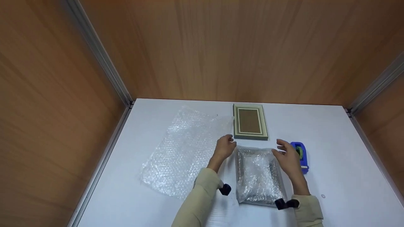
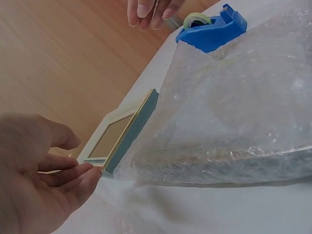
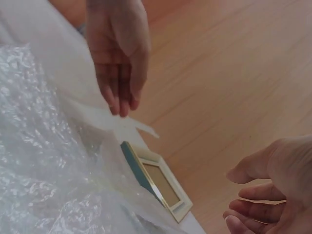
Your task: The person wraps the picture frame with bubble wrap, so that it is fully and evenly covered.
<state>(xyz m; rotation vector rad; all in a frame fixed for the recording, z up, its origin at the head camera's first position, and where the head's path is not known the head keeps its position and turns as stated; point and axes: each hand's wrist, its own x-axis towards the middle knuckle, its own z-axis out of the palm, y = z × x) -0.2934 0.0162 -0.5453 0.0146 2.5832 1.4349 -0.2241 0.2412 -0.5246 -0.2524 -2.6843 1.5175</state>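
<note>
The left hand (image 1: 224,147) and right hand (image 1: 288,159) hold nothing, their fingers loosely bent and thumbs apart. Between and below them lies a wrapped frame (image 1: 258,176). Loose bubble wrap (image 1: 183,154) spreads left of the left hand; a tape dispenser (image 1: 304,161) sits just beside the right. Beyond both, a green frame (image 1: 250,121) lies on the white table (image 1: 344,164) before a wooden wall (image 1: 221,47).

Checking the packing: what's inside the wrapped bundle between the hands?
A rectangular item with a darker border, probably a frame, shows through the clear wrap; glare blurs its middle, and its underside is hidden.
</note>
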